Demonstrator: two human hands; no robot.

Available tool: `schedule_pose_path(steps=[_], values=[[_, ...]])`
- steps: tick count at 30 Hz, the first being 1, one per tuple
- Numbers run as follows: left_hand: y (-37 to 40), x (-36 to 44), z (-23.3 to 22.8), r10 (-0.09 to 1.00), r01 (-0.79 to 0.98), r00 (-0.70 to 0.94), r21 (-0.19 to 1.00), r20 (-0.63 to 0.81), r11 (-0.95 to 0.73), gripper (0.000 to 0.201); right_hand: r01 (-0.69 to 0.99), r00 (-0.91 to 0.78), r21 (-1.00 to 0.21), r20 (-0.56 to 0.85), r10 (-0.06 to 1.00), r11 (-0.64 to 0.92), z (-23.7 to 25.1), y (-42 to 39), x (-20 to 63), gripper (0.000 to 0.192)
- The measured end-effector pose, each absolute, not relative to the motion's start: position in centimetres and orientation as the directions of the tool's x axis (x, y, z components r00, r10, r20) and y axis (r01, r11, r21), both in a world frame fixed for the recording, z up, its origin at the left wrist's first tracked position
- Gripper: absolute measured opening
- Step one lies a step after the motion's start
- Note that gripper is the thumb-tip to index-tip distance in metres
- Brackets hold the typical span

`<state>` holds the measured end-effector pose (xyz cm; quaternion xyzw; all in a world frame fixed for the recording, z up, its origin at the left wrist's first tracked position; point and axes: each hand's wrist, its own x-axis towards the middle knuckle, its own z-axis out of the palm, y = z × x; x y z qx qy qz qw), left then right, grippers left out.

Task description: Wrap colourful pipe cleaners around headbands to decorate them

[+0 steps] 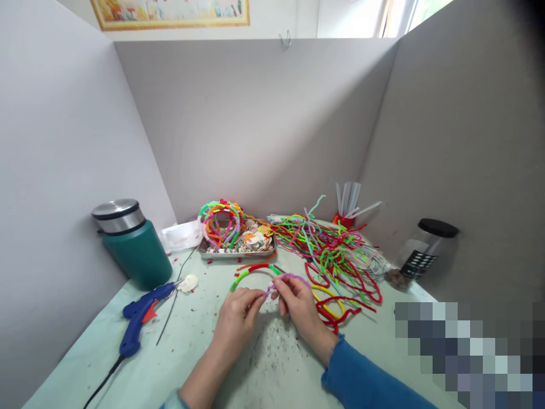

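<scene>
Head view, hands: left hand [237,316] and right hand [298,304] both pinch a fuzzy curved band [255,271], red, green and purple, just in front of the metal tray [238,254].
Textures: soft chenille stems [330,250] tangled right of the tray; smooth blue glue gun [142,316] to its left.
Hard to see: lower right corner is blurred; the tray's contents are too small to tell.

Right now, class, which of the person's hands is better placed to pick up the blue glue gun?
Probably the left hand: the blue glue gun lies on the table on its side, with nothing between. The right hand pinches the purple pipe cleaner and would have to cross over.
</scene>
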<state>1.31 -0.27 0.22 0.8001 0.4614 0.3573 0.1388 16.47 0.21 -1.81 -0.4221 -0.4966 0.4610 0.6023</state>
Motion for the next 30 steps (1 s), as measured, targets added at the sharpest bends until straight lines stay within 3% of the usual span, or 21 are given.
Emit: schedule_pose_path(steps=[7, 12, 21, 26, 30], values=[[-0.2, 1.2, 0.3, 0.875, 0.595, 0.219, 0.652, 0.432, -0.471, 0.022, -0.233, -0.111, -0.956, 0.210, 0.971, 0.180, -1.7, -0.6, 16.1, 0.015], [-0.4, 1.2, 0.7, 0.889, 0.576, 0.239, 0.680, 0.391, -0.454, 0.022, -0.191, -0.033, -0.959, 0.218, 0.975, 0.208, -2.4, -0.2, 15.7, 0.025], [-0.2, 1.3, 0.1, 0.876, 0.594, 0.239, 0.650, 0.419, -0.473, 0.020, -0.127, -0.027, -0.973, 0.196, 0.980, 0.191, -2.4, -0.1, 16.0, 0.024], [-0.1, 1.2, -0.3, 0.836, 0.633, 0.252, 0.570, 0.488, -0.524, 0.018, -0.034, -0.069, -0.974, 0.226, 0.972, 0.224, -2.3, -0.8, 15.6, 0.024], [-0.3, 1.2, -0.3, 0.793, 0.713, 0.359, 0.404, 0.492, -0.573, 0.021, 0.233, 0.035, -0.896, 0.395, 0.918, 0.377, -2.0, -1.2, 15.7, 0.022]])
